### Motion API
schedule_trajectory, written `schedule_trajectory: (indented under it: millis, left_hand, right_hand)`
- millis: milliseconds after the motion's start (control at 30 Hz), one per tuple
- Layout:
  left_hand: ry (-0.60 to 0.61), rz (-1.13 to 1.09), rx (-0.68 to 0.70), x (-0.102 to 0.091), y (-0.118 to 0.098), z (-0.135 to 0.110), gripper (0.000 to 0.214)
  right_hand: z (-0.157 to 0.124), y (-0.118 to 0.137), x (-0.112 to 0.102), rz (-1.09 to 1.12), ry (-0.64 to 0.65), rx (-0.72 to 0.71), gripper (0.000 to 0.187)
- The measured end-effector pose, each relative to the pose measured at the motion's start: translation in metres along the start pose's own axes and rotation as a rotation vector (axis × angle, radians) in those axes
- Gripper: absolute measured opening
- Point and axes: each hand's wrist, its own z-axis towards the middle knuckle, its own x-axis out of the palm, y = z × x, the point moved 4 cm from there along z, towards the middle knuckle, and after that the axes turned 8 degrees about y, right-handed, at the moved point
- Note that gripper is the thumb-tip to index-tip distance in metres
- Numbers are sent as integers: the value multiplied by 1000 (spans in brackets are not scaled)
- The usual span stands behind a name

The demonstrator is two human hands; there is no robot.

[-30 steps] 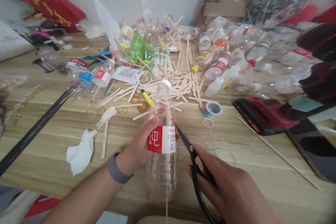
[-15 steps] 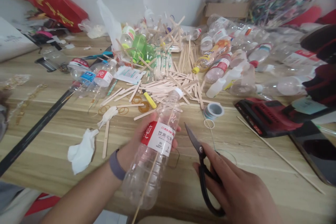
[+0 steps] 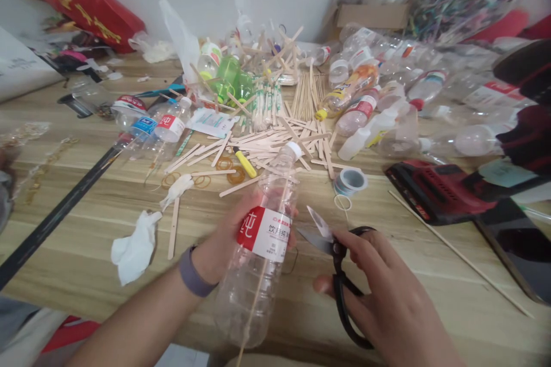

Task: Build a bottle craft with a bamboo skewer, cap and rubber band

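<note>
My left hand (image 3: 224, 243) is wrapped round a clear plastic bottle (image 3: 262, 264) with a red and white label and a white cap. The bottle is tilted, cap away from me, and a thin wooden skewer (image 3: 252, 309) runs through it and sticks out of its base. My right hand (image 3: 387, 298) grips black scissors (image 3: 338, 269) by their loops. Their blades (image 3: 316, 229) are spread apart and point at the bottle's label side, a short gap away. A grey band sits on my left wrist.
On the wooden table (image 3: 86, 241) lie a heap of flat wooden sticks (image 3: 275, 143), many empty bottles (image 3: 387, 103), a wire spool (image 3: 349, 180), a red power tool (image 3: 434, 192), a long skewer (image 3: 460, 255), a crumpled tissue (image 3: 135, 246) and a black rod (image 3: 55, 215).
The bottle went from upright to tilted. The scissors drew back from the label, then their blades spread and turned toward the bottle again.
</note>
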Motion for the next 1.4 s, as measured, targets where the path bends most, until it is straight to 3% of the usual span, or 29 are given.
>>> schedule_trajectory:
  millis: [167,300,433,633,967,1167,1400]
  left_hand:
    - [-12,94,-23,3,0,-1,47]
    - [-23,102,-34,4,-1,-1,48]
    - [-60,65,-46,6,0,-2,44]
    - [-107,2,-75,2,5,-2,38]
    - [-110,-116,-192,-1,9,0,49]
    - [-82,-206,-311,-1,12,0,66]
    - [-19,-159,-333,-4,11,0,69]
  right_hand:
    - [-2,0,0,-189,-6,61,41]
    - [0,4,-3,-386,-52,12,39]
    - [7,5,-6,-486,-15,-11,39]
    - [14,8,-11,-576,-111,-48,41]
    - [22,8,-11,-659,-138,-79,42]
    - [26,5,-16,-704,-126,-144,45]
    - [33,2,-24,-690,-122,-250,39]
